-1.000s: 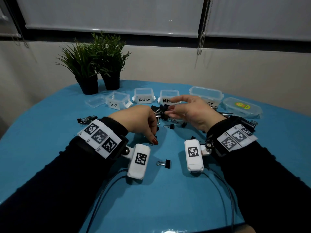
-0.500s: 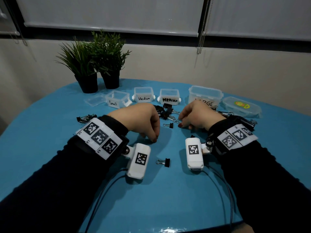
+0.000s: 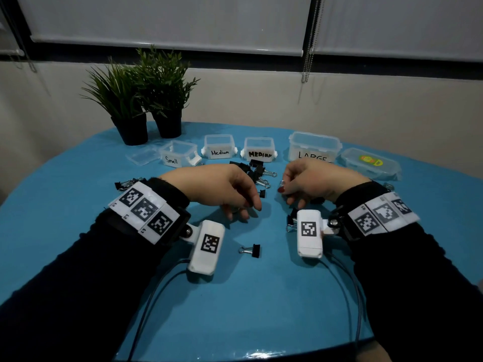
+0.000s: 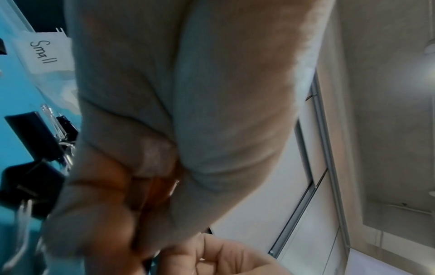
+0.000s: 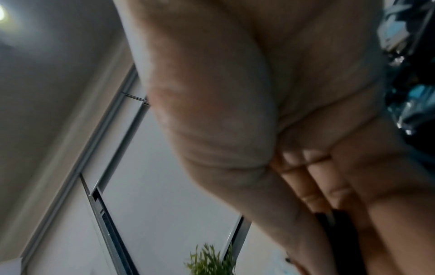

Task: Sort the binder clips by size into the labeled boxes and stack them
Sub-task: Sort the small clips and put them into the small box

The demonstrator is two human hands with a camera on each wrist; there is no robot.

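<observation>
Four open clear boxes stand in a row at the back: Small (image 3: 180, 155), Medium (image 3: 219, 147), MEDIUM (image 3: 259, 150) and LARGE (image 3: 313, 147). A pile of black binder clips (image 3: 257, 171) lies in front of them. My left hand (image 3: 240, 209) hovers low over the table with its fingers curled; a metal glint (image 4: 176, 184) shows between them, apparently a small clip. My right hand (image 3: 283, 188) is curled too, pinching a small binder clip whose wire handle (image 3: 282, 182) sticks out by the thumb. That clip's black body (image 5: 336, 230) shows between the fingers.
Loose small clips lie between my wrists (image 3: 252, 250), between the hands (image 3: 262, 193) and by the right wrist camera (image 3: 291, 220). More clips (image 3: 125, 184) sit behind my left wrist. A loose lid (image 3: 142, 155), a lidded container (image 3: 371, 163) and two potted plants (image 3: 130, 105) stand at the back.
My right hand dropped from above the clip pile to the table and curled round a small clip. My left hand stayed put and curled its fingers further under.
</observation>
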